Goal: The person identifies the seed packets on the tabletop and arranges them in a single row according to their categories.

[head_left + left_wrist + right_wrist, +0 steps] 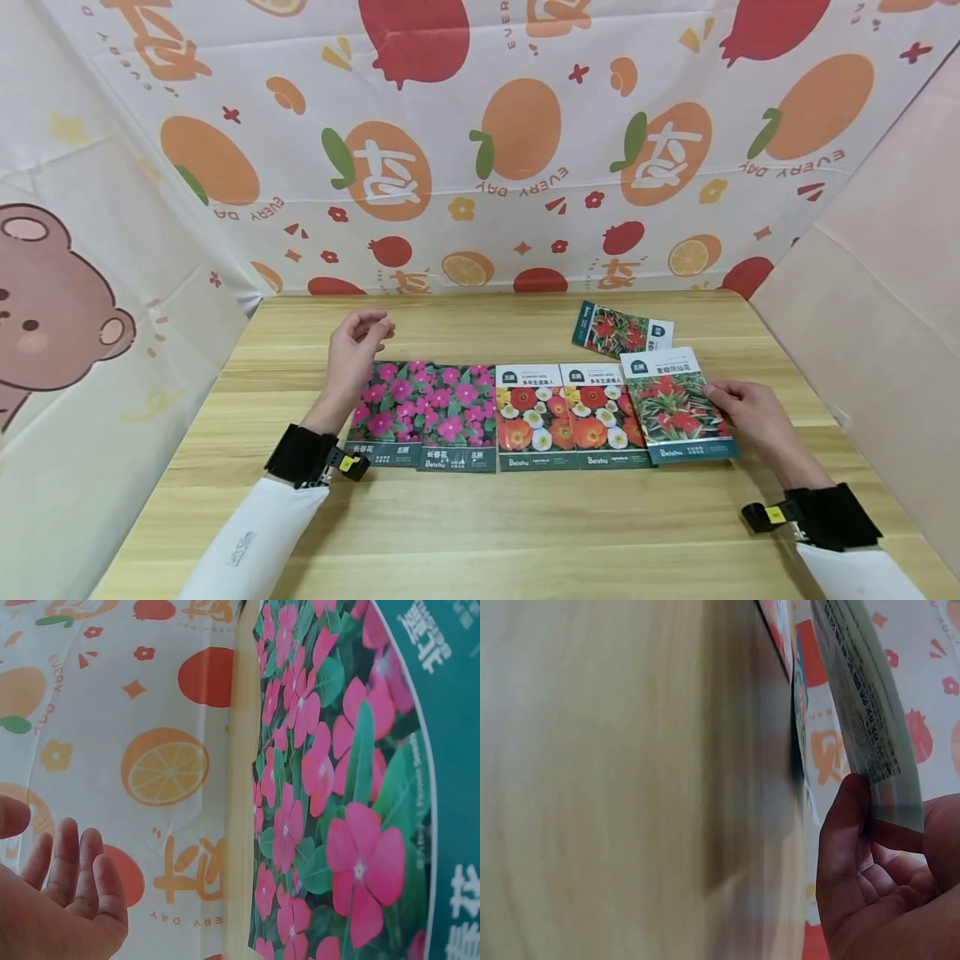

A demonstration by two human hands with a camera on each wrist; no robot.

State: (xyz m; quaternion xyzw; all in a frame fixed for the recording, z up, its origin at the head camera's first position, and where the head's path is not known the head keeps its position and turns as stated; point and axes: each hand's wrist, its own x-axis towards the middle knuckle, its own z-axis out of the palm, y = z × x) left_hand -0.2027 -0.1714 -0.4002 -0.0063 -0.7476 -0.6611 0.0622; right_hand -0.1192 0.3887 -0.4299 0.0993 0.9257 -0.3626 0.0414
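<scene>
Left hand (360, 337) hovers left of centre, fingers loosely curled, gripping nothing — just above the pink-flower seed packets (423, 412) lying flat on the wooden table (480, 525). Moving right, two orange-and-white flower packets (572, 414) sit edge to edge. Then the red-flower seed packet (678, 406) at centre right — right hand (753, 408) pinches its right edge, lifting it. Another red-flower packet (621, 329) lies just above it.

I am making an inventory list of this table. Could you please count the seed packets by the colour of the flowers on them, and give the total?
Pink flower packets: 2
Mixed orange, red and white flower packets: 2
Red flower packets: 2, one at the far side of the table and one pinched by the right hand
Total: 6 packets
</scene>
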